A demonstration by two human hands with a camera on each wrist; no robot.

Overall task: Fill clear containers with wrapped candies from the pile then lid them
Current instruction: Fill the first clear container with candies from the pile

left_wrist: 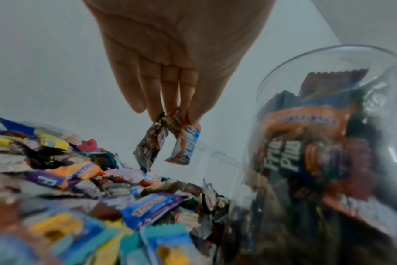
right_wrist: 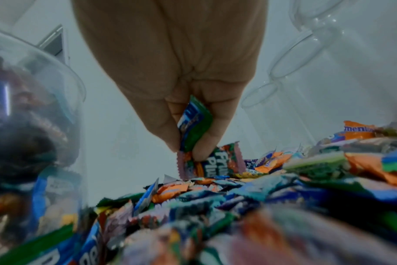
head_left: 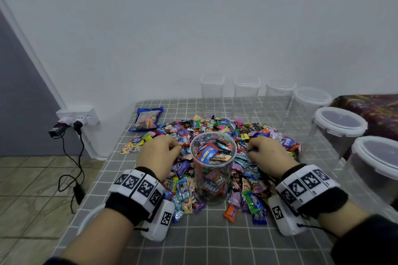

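Note:
A tall clear round container [head_left: 212, 170], nearly full of wrapped candies and without a lid, stands in the middle of the candy pile [head_left: 237, 133]. My left hand [head_left: 160, 150] is just left of its rim and pinches two wrapped candies [left_wrist: 170, 139] that hang above the pile [left_wrist: 84, 193]; the container [left_wrist: 329, 143] is to their right. My right hand [head_left: 266, 151] is just right of the rim, low on the pile, pinching a green and blue candy [right_wrist: 194, 123] and a Fruit Plus candy [right_wrist: 215, 161].
Several empty clear containers with lids stand along the back [head_left: 212, 92] and right side [head_left: 338, 129] of the grey checked table [head_left: 193, 243]. A blue bag [head_left: 147, 119] lies at the back left. A wall socket with plugs and cables [head_left: 73, 127] is left of the table.

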